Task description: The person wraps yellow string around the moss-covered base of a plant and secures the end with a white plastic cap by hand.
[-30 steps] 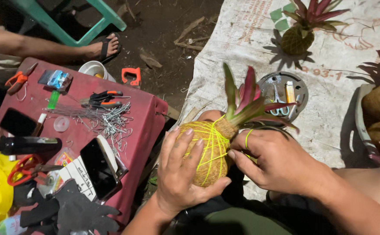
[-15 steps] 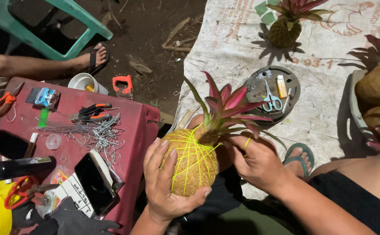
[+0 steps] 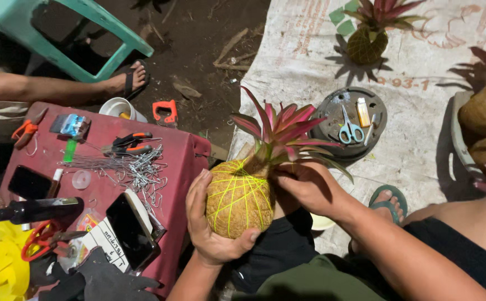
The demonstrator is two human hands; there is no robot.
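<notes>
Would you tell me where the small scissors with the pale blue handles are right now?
In the head view, the scissors lie on the round dark tray on the white sheet, upper right of the string-wrapped ball.

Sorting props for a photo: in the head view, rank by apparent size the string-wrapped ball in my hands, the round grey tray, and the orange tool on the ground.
1. String-wrapped ball, though nearness to the camera inflates it.
2. Round grey tray, about alike.
3. Orange tool.

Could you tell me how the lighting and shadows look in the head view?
Head view: hard light throws sharp leaf shadows on the white sheet; the wrapped ball in the left hand is brightly lit; the dirt ground is dim; the frame is sharp throughout.
</notes>
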